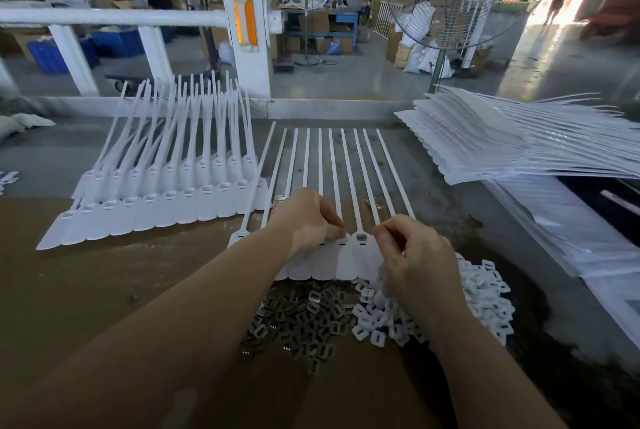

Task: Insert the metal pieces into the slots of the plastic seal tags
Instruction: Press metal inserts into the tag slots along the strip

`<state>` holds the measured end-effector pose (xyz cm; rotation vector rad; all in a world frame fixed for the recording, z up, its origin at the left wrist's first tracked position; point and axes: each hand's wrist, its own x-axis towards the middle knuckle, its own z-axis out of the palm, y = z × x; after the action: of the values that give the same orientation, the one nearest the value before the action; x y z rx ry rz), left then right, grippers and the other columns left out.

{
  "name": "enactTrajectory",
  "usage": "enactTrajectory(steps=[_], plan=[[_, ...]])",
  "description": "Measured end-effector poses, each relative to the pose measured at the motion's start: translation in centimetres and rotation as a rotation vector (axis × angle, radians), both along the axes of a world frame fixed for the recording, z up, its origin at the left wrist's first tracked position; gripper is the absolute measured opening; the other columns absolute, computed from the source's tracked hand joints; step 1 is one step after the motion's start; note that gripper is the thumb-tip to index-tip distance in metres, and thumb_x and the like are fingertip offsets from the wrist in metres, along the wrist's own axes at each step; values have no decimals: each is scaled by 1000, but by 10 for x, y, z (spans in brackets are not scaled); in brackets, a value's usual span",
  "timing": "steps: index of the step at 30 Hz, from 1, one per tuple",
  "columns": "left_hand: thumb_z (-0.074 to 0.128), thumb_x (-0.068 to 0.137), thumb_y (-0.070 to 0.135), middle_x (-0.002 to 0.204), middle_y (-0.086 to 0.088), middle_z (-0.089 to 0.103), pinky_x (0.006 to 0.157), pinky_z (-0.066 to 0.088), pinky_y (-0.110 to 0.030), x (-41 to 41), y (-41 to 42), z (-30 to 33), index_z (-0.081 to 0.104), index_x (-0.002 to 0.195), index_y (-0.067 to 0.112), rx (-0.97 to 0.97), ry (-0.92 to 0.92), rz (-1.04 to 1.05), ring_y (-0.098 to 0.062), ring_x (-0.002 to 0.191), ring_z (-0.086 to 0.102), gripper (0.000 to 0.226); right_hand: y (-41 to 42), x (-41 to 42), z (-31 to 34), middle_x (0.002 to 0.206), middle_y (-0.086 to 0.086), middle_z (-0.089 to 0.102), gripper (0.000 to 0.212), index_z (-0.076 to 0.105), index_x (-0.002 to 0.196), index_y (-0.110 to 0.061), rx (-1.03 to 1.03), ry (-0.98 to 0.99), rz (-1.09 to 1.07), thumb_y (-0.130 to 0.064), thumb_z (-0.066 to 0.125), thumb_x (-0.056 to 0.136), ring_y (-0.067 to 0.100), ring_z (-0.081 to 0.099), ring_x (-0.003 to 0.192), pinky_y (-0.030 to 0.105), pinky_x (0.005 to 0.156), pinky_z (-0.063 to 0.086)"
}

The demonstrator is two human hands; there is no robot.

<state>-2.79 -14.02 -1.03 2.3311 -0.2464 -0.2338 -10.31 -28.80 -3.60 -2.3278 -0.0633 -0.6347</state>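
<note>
Pinching with curled fingers, my left hand [308, 217] and right hand [412, 248] work a row of white plastic seal tags [346, 255] on a brown cardboard-covered bench [86, 290]; small grey metal pieces [304, 318] lie piled nearer me; factory floor beyond.

**Bare arms and hands, nothing worn**

Two bare forearms were seen entering from the lower edge, uncovered along their whole visible length. No sleeve was shown. The left hand [308, 217] and the right hand [415, 255] were ungloved, and short, unpainted fingernails could be made out on the fingers.
</note>
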Motion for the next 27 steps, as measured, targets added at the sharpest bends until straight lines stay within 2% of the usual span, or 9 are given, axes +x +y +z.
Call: enactTrajectory(steps=[3,5,9,11,14,17,20,24,27], plan=[[75,79,18,74,8,66,63,45,-19,1,0,0,71,75,21,13,-3,-12,-11,77,61,6,0,-1,2,66,-4,58,19,62,77,-13,17,-28,-32,-23,55,92,10,52,63,26,56,41],[75,79,20,71,12,63,62,44,-18,1,-1,0,68,71,25,48,-27,-24,-8,75,59,11,-1,-2,4,64,-4,58,19,63,78,-13,40,-47,-50,-23,55,92,11,52,62,29,55,42],[72,81,23,71,16,59,78,51,-29,-3,-4,-2,62,67,30,139,-94,-48,-12,82,60,18,-2,-3,5,60,-6,53,19,61,75,-14,109,-78,-83,-23,55,92,12,48,58,24,54,31],[72,81,22,72,16,60,78,50,-29,-3,-1,-3,64,68,30,105,-98,-54,-12,83,61,18,-3,-3,5,60,-5,54,19,62,75,-12,128,-88,-96,-22,56,91,13,48,59,24,56,29],[69,85,18,80,12,65,78,47,-24,-6,7,-4,71,82,24,-5,-67,-43,-11,87,61,7,-3,-2,6,63,-2,58,17,65,79,-10,137,-118,-113,-19,56,91,15,50,60,27,56,36],[67,86,16,86,10,67,85,48,-23,-12,8,-1,73,92,20,-82,-86,-28,-9,90,63,9,-3,-1,6,64,-3,58,15,66,81,-9,157,-147,-140,-17,57,91,13,52,61,31,58,44],[70,83,17,82,15,66,82,49,-18,-26,1,6,73,89,22,-77,-150,-137,-3,84,62,9,-3,0,6,63,-5,57,14,65,80,-11,186,-152,-151,-17,58,90,11,51,61,29,58,41],[73,80,20,84,15,68,71,47,-8,-45,-13,13,75,88,24,-39,-137,-362,3,77,60,9,-4,-1,6,63,-7,58,15,64,76,-14,214,-147,-156,-18,58,90,9,53,62,25,57,40],[72,79,31,84,17,60,76,44,-18,-52,-20,11,73,95,28,116,-196,-446,-1,81,54,16,-4,-2,6,65,-10,58,14,63,77,-16,210,-139,-163,-19,58,90,7,54,64,23,58,40]])
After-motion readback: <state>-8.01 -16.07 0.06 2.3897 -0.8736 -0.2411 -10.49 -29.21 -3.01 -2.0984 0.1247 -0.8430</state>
